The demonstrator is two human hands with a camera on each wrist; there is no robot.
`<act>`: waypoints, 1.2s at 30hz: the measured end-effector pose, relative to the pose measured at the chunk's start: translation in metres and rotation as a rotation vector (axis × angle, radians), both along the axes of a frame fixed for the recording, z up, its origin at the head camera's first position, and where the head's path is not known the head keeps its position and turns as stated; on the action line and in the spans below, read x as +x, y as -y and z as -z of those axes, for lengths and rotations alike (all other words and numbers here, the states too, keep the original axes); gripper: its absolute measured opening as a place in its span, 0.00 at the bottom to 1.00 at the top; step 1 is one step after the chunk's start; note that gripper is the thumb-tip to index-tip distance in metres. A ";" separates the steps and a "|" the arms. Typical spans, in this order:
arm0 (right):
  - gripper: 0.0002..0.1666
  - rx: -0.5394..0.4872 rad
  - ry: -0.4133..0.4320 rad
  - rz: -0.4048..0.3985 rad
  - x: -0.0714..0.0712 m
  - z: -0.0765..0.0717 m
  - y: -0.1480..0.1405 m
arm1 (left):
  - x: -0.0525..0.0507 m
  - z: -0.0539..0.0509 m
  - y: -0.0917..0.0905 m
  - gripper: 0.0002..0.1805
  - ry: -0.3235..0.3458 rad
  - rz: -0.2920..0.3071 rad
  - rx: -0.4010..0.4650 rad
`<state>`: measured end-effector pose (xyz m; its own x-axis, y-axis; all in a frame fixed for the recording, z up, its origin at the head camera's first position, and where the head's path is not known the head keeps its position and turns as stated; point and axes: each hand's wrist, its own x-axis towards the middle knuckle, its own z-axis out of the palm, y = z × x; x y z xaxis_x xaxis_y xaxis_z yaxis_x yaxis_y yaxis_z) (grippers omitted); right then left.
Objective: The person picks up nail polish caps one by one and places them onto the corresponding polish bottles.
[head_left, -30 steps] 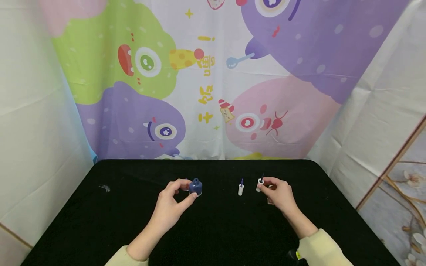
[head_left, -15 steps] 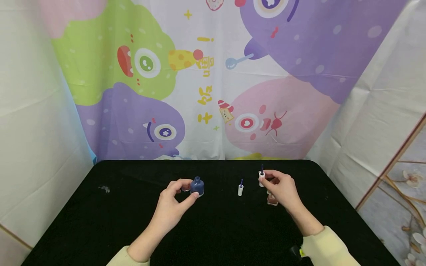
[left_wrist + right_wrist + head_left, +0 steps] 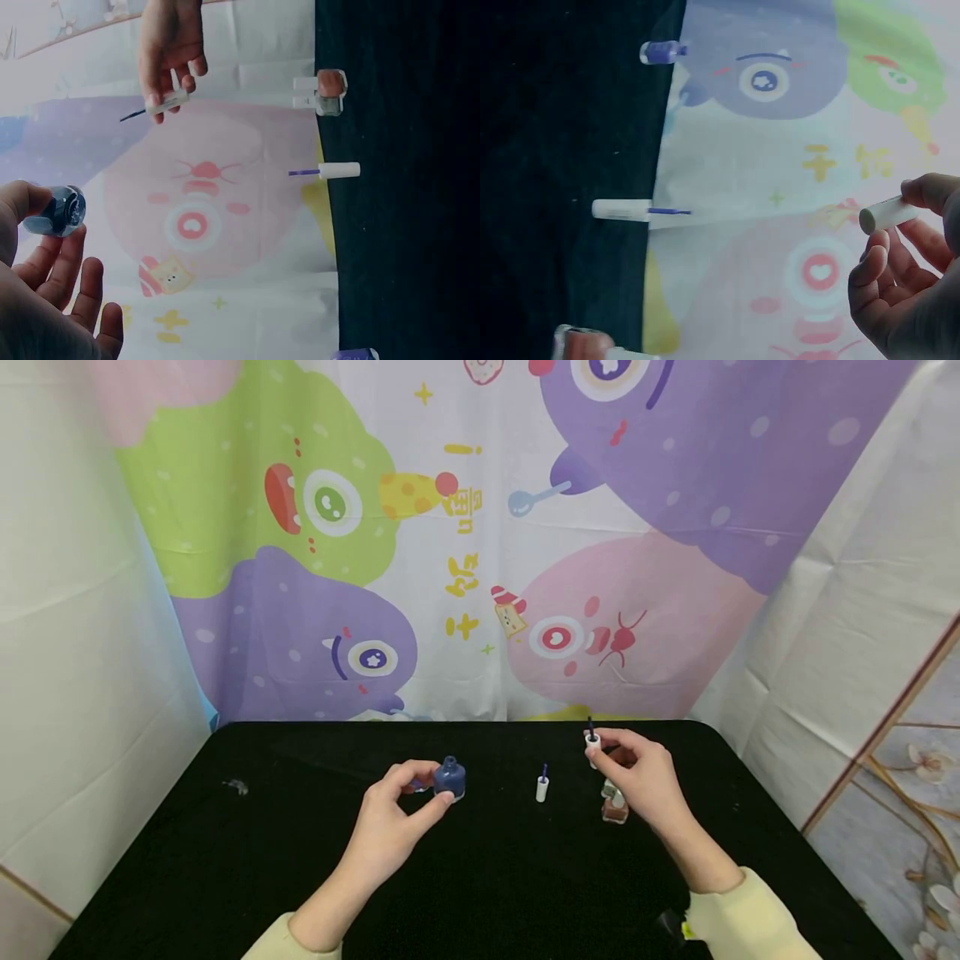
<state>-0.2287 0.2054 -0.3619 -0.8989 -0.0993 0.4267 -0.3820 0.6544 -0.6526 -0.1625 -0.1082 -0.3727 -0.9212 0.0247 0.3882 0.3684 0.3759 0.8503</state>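
Note:
My left hand pinches an open nail polish bottle of dark blue polish between thumb and fingers, its neck pointing up. In my right hand is a white nail polish cap, gripped with its dark brush upward. Between the hands, a second white cap stands on the table with its purple brush up. Partly hidden behind my left fingers, a purple nail polish bottle without a cap shows better in the right wrist view.
Near my right wrist stand a brown nail polish bottle and a greenish one, both with white caps. The table is covered in black cloth. Behind it hangs a cartoon-print curtain. A dark object lies by the right sleeve.
My right hand has risen away from the table with the brush cap, uncovering the brown and greenish bottles. The left hand has shifted slightly right and up with the blue bottle.

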 end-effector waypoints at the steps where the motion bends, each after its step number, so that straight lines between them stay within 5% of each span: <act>1: 0.17 0.002 -0.014 -0.001 0.001 -0.002 0.001 | 0.000 -0.001 -0.001 0.13 0.000 0.003 0.004; 19: 0.12 0.027 -0.230 -0.078 0.017 -0.039 0.015 | 0.005 -0.013 -0.014 0.14 -0.028 0.027 0.011; 36: 0.12 0.060 -0.319 -0.186 0.030 -0.070 0.030 | 0.007 -0.016 -0.021 0.14 -0.044 0.059 0.012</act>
